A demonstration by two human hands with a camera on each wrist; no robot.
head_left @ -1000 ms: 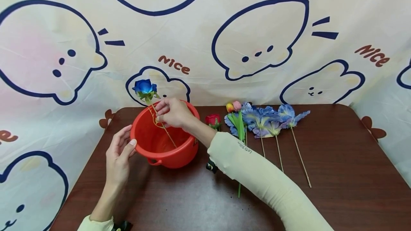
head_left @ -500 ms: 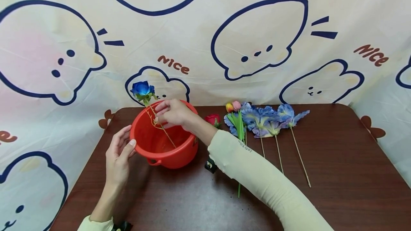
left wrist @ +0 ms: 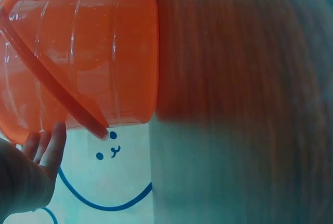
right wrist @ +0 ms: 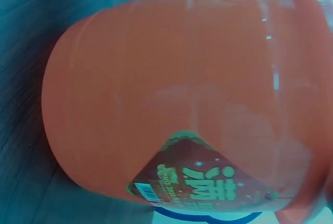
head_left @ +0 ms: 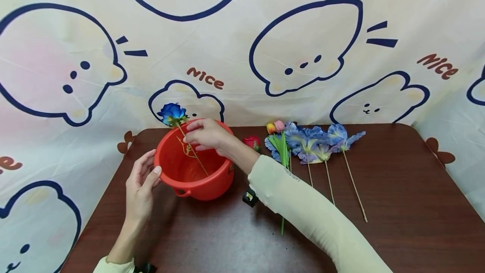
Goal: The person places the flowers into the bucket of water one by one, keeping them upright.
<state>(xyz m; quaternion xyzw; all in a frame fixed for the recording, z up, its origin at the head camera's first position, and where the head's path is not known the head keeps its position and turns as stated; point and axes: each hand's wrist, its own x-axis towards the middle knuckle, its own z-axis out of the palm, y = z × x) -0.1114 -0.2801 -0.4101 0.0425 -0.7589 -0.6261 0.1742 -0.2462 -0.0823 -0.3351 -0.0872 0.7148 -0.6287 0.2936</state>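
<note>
R hand: fingers part-bent at stem of blue rose; pinch vs. touch, can't tell. L hand grips rim of red bucket. Rose: foot inside, bloom past far-left rim. Prob. best: rim steady, stem eased onto wall, slow release.

The bucket is red. Above its far rim, a blue rose with green sepals; right of the bucket, a red rose, yellow-orange and pink tulips, and violet-tinged blue flowers. Beneath it, a dark brown bench; behind it, cream cloth with navy cartoon outlines.
</note>
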